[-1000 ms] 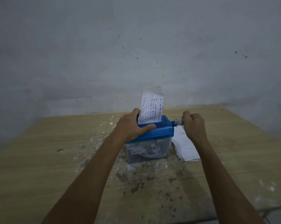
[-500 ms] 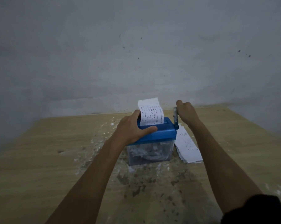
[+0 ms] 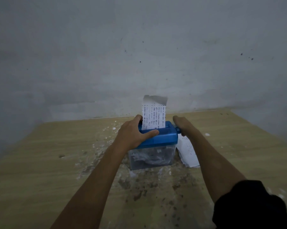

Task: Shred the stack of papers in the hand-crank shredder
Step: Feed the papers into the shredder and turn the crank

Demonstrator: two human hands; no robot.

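Observation:
A small hand-crank shredder [image 3: 164, 137] with a blue top and a clear bin full of paper shreds stands mid-table. A printed paper strip [image 3: 154, 113] sticks upright out of its slot. My left hand [image 3: 134, 132] grips the blue top from the left, thumb across the front. My right hand [image 3: 182, 123] holds the crank at the shredder's right end, the handle mostly hidden behind the hand. A stack of printed papers [image 3: 188, 151] lies on the table just right of the shredder, partly under my right forearm.
The wooden table [image 3: 48, 162] carries white paper scraps and dark stains around and in front of the shredder. A grey wall [image 3: 139, 55] rises right behind the table's far edge.
My right hand has swung the crank from its high position down and away. The paper strip stands taller in the slot than half a second ago. My left hand keeps its hold.

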